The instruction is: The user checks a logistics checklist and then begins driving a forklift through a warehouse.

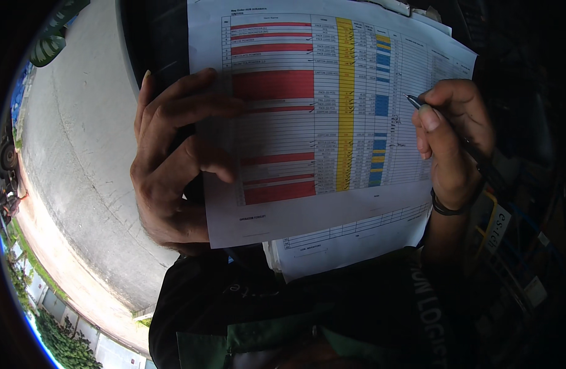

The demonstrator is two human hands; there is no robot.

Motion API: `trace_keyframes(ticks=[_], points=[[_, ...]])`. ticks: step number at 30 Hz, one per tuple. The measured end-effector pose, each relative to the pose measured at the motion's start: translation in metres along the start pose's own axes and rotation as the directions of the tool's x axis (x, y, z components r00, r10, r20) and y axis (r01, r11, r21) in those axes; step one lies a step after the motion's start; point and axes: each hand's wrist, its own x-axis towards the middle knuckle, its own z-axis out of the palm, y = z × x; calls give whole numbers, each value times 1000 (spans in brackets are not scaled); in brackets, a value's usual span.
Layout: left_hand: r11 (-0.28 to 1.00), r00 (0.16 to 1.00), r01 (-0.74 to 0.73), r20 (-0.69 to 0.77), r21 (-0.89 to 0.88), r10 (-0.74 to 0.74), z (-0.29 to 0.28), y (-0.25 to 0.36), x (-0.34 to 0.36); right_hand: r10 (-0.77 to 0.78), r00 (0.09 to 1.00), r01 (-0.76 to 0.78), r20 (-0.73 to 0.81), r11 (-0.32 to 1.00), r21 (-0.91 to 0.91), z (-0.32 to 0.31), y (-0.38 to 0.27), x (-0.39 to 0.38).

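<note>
A printed sheet (277, 212) with a table of red, yellow, blue and orange cells spreads before me, pen ticks beside many rows. My left hand (169, 154) lies at its left edge, fingers apart, with the index finger and thumb reaching over the paper. A pen (413, 101) is pinched between the thumb and fingers of my right hand (455, 135), above the right-hand columns. Its tip points up and left, and I cannot tell whether it touches the paper. More paper (357, 246) shows beneath the lower edge of the top sheet.
Something black (157, 37) lies behind the paper's upper left. Pale concrete ground (80, 154) stretches along the left, with a plant leaf (49, 46) at the top. On the dark right side stand blue and yellow bars (489, 224) with white labels.
</note>
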Motion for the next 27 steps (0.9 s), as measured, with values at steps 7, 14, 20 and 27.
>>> trace_keyframes(ticks=[7,14,20,27], points=[[999,999,31,-8,-30,-31,1,-1,0,-26,1000,25,-11,997,-74,-2,0,0],[1000,1000,11,13,-4,-11,2,-2,-2,-43,998,44,-37,998,42,0,6,1],[997,999,-44,33,59,43,3,-5,-1,63,994,-58,-86,997,58,0,-1,1],[998,997,-13,71,59,9,3,-2,-2,52,996,-37,73,982,-183,-27,-22,13]])
